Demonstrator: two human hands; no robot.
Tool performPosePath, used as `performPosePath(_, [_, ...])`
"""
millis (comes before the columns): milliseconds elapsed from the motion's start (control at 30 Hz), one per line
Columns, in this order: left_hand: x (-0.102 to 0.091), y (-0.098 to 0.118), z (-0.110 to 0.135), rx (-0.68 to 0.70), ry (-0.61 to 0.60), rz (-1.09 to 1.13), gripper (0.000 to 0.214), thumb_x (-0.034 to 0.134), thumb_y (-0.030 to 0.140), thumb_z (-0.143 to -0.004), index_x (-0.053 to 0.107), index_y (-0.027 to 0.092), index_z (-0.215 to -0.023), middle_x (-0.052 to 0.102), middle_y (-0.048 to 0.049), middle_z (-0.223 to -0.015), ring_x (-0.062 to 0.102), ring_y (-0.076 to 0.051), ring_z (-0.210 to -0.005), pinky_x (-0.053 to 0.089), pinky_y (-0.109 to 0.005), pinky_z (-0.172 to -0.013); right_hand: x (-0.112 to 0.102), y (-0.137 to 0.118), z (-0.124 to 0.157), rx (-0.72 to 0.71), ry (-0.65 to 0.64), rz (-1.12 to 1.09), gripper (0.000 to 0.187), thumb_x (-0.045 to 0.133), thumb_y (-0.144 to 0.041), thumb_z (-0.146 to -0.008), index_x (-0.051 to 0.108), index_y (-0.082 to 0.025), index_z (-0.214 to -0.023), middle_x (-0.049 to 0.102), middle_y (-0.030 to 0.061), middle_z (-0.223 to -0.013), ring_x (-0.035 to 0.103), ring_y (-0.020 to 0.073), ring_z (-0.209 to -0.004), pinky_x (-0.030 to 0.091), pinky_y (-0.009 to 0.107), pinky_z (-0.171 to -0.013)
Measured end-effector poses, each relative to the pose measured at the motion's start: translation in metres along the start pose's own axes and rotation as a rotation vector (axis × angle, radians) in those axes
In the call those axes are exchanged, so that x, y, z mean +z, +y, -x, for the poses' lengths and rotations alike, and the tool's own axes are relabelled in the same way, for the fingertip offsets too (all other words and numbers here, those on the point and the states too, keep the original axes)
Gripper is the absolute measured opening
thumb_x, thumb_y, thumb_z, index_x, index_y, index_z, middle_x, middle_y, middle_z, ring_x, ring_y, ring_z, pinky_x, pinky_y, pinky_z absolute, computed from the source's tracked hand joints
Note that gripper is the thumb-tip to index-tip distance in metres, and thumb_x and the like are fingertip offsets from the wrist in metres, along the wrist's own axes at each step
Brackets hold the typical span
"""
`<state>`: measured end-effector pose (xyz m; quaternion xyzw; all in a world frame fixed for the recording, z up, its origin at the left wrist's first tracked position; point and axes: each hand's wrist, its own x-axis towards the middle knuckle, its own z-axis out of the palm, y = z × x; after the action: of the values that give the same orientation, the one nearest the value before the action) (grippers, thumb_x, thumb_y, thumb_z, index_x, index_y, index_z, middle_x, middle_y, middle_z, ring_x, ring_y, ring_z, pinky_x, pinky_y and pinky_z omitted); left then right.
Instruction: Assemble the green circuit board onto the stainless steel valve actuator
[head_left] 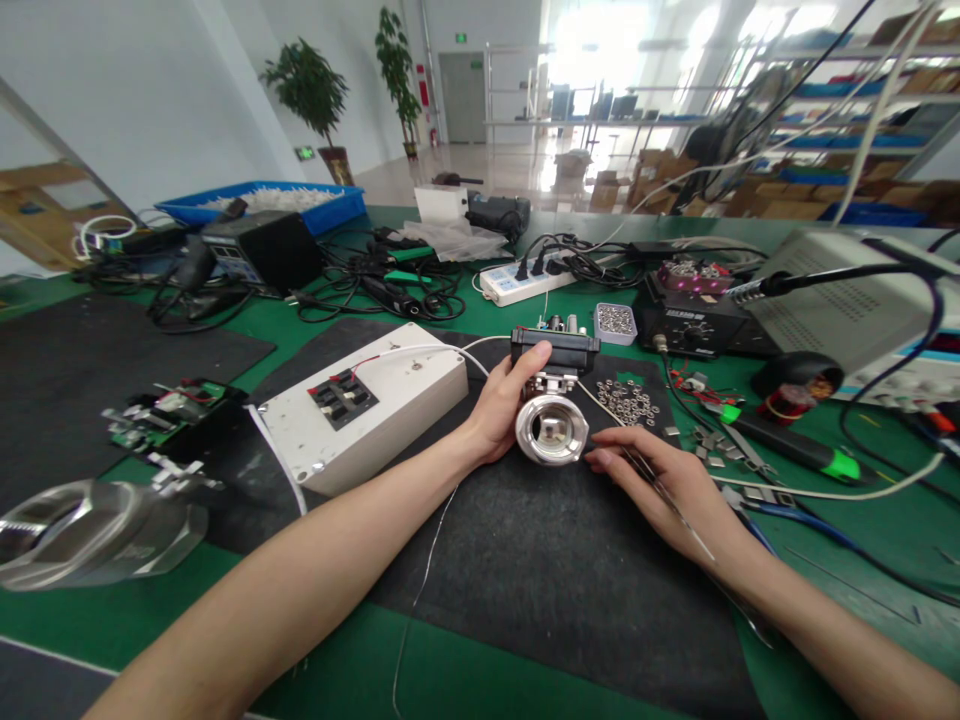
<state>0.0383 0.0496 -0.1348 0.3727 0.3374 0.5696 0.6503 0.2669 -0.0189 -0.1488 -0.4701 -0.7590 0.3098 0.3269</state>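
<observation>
A shiny metal reflector (551, 432) with a black housing (555, 352) above it stands on the dark mat (540, 560) in the middle. My left hand (501, 410) wraps round its left side, thumb on the black housing. My right hand (658, 488) rests on the mat just right of the reflector, fingers pinched on thin metal tweezers (679, 515) whose tips point toward the reflector's lower right edge. A heap of small metal washers (630, 400) lies just behind my right hand.
A white box with switches (367, 412) sits left of my left hand, with wires. Circuit boards (169, 410) and a clear lens (90, 535) lie far left. A soldering station (701, 325), a green-handled tool (795, 448), a power strip (521, 282) and a tray of screws (615, 321) surround the work.
</observation>
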Motion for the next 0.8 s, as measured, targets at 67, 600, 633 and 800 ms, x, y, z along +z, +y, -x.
performPosePath(67, [0.0002, 0.0003, 0.0001, 0.0, -0.003, -0.003, 0.058, 0.09, 0.07, -0.081, 0.08, 0.018, -0.102, 0.076, -0.005, -0.073, 0.07, -0.022, -0.073, 0.056, -0.036, -0.082, 0.0, 0.0004, -0.0001, -0.002, -0.004, -0.001, 0.028, 0.063, -0.05, -0.111, 0.072, -0.028, -0.126, 0.085, 0.0044, -0.107, 0.082, 0.0248, -0.099, 0.061, 0.036, -0.086])
performPosePath(600, [0.0004, 0.0015, 0.001, -0.003, -0.019, -0.02, 0.058, 0.089, 0.073, -0.081, 0.079, 0.017, -0.095, 0.075, -0.005, -0.07, 0.068, -0.02, -0.068, 0.056, -0.034, -0.081, 0.0009, 0.0013, 0.0004, -0.004, 0.005, -0.002, 0.029, 0.063, -0.051, -0.111, 0.073, -0.027, -0.126, 0.085, 0.0063, -0.108, 0.082, 0.0263, -0.099, 0.062, 0.038, -0.087])
performPosePath(633, [0.0005, 0.0015, 0.001, -0.005, -0.016, -0.017, 0.058, 0.089, 0.072, -0.081, 0.079, 0.017, -0.098, 0.075, -0.0048, -0.07, 0.068, -0.021, -0.069, 0.056, -0.034, -0.081, 0.0009, 0.0017, 0.0004, -0.002, 0.003, -0.002, 0.03, 0.063, -0.051, -0.111, 0.073, -0.028, -0.127, 0.085, 0.0061, -0.108, 0.082, 0.0262, -0.099, 0.062, 0.038, -0.087])
performPosePath(800, [-0.0004, 0.0019, 0.0008, -0.012, -0.014, -0.01, 0.062, 0.089, 0.071, -0.082, 0.079, 0.016, -0.11, 0.076, -0.0044, -0.072, 0.07, -0.021, -0.069, 0.056, -0.034, -0.081, 0.0003, 0.0025, 0.0006, 0.001, -0.007, -0.022, 0.03, 0.063, -0.052, -0.111, 0.072, -0.028, -0.127, 0.085, 0.005, -0.11, 0.082, 0.0256, -0.1, 0.062, 0.038, -0.088])
